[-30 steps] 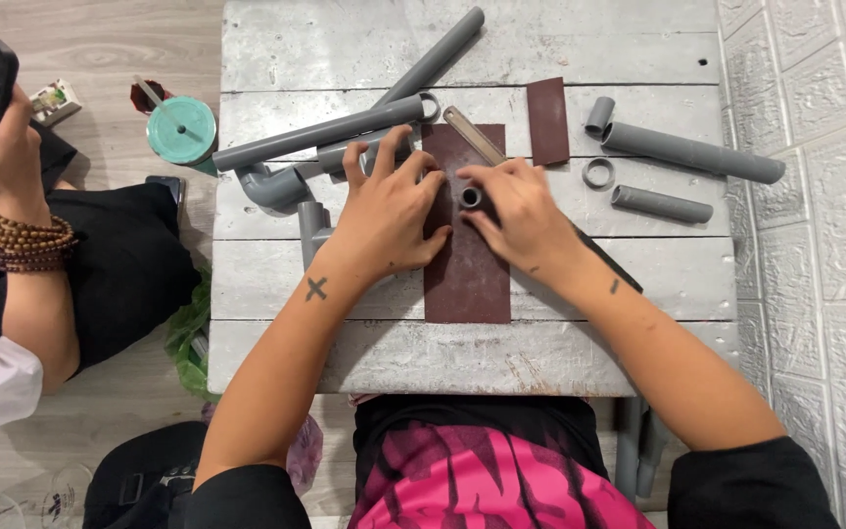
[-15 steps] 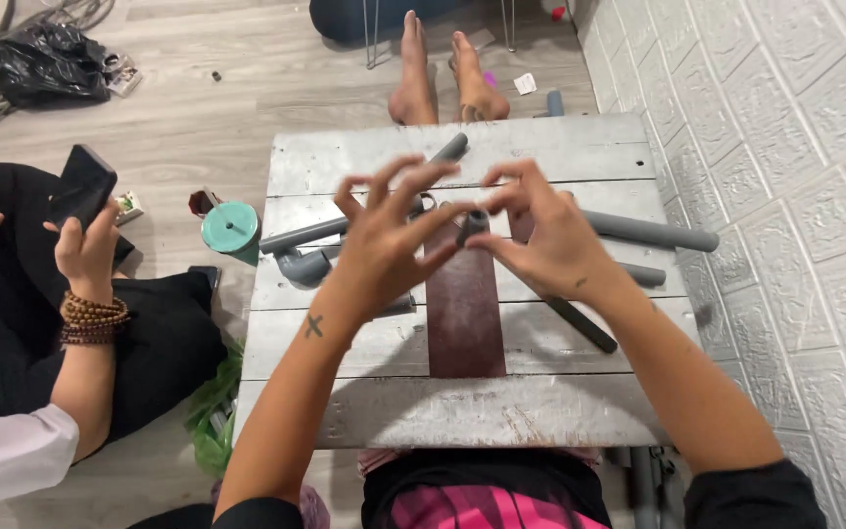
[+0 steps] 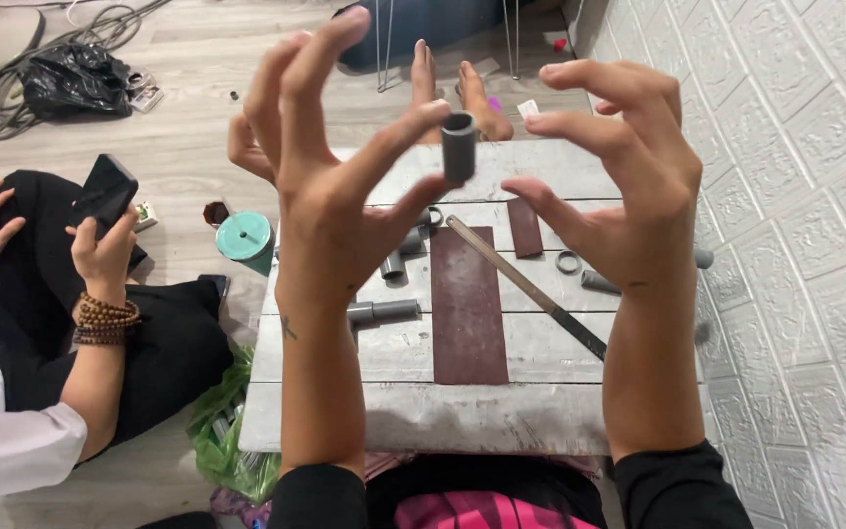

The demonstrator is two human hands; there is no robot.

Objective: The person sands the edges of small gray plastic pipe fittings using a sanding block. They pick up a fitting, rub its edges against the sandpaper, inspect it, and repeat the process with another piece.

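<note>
My left hand (image 3: 330, 186) is raised close to the camera and pinches a short grey pipe piece (image 3: 458, 147) end to end between a fingertip and the thumb. My right hand (image 3: 624, 196) hovers just right of the piece with fingers spread and curled, holding nothing. Its thumb points at the piece without touching it. Below both hands, a long brown sandpaper sheet (image 3: 467, 304) lies on the whitewashed wooden table (image 3: 394, 416). A long thin metal file (image 3: 526, 284) lies slanted beside the sheet.
On the table lie a grey pipe fitting (image 3: 384, 312), a small brown strip (image 3: 526, 227), a grey ring (image 3: 568, 262) and a pipe stub (image 3: 594, 282). A seated person at left holds a phone (image 3: 105, 196). A teal cup (image 3: 245, 238), a green bag (image 3: 222, 441) and bare feet (image 3: 452, 88) surround the table.
Both hands rose from the sandpaper toward the camera, the left one carrying the short pipe piece. The right hand let go and spread open. The view tilted up.
</note>
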